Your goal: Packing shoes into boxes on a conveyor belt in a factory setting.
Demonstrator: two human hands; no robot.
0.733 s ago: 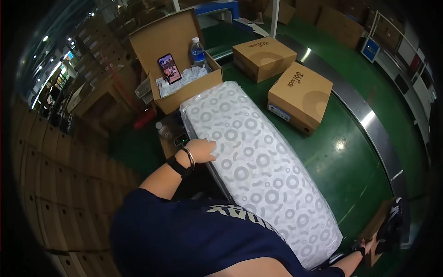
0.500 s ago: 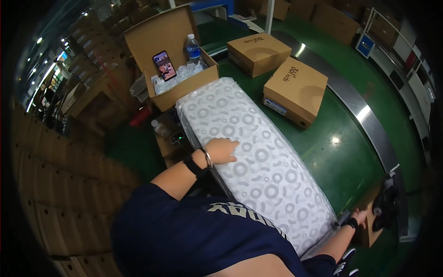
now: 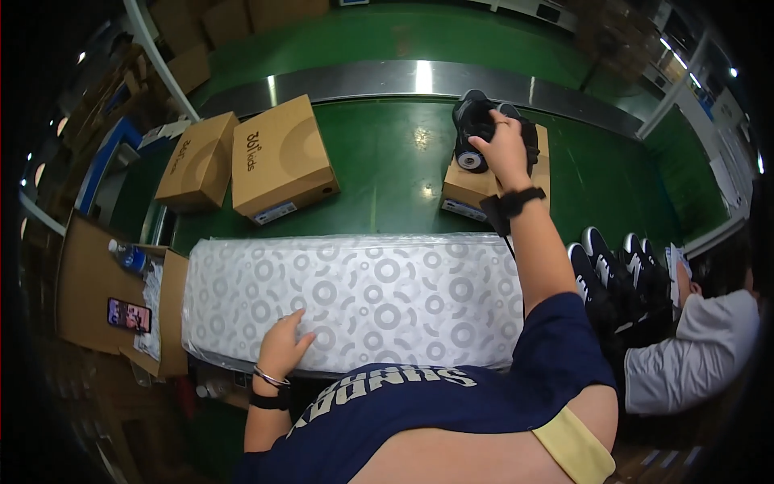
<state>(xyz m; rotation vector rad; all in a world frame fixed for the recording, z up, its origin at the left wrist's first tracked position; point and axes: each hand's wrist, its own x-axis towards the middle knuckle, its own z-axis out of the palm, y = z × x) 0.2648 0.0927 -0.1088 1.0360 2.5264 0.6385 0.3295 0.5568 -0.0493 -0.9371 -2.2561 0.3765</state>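
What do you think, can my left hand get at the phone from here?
Probably yes: your left hand looks empty, the phone shows uncovered in the open box, and only the box's near wall seems to stand between.

Dark corners, fisheye bending, glare on metal rail (image 3: 423,79)
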